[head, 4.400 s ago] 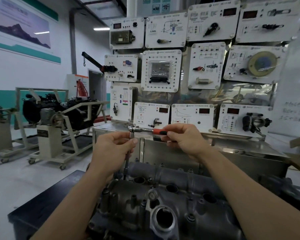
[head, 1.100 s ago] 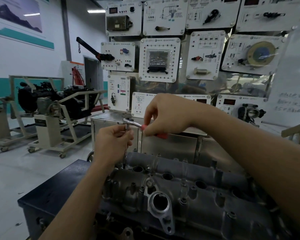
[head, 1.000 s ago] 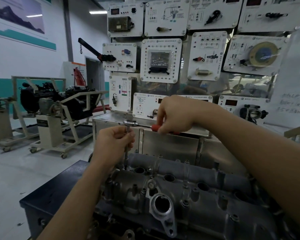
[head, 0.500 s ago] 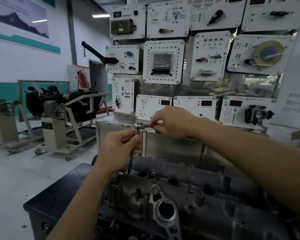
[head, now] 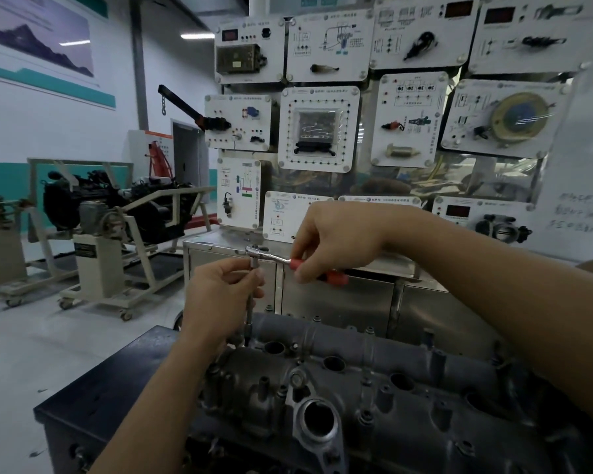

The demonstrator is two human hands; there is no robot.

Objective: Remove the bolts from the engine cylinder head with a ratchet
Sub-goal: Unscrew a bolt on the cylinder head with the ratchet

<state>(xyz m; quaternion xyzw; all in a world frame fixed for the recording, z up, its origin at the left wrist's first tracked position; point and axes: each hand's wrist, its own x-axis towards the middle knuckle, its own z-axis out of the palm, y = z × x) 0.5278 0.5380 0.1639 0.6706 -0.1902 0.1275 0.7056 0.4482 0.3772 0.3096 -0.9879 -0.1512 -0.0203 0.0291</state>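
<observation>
one ratchet [head: 255, 252], right hand [head: 336, 241] swung handle [head: 334, 278] nearer

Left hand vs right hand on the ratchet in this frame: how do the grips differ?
The left hand pinches the thin upright steel extension bar just under the ratchet head; the right hand curls round the red ratchet handle. The left hand sits lower, close above the grey metal cylinder head; the right hand sits higher and to the right. Both hold the same tool.
</observation>
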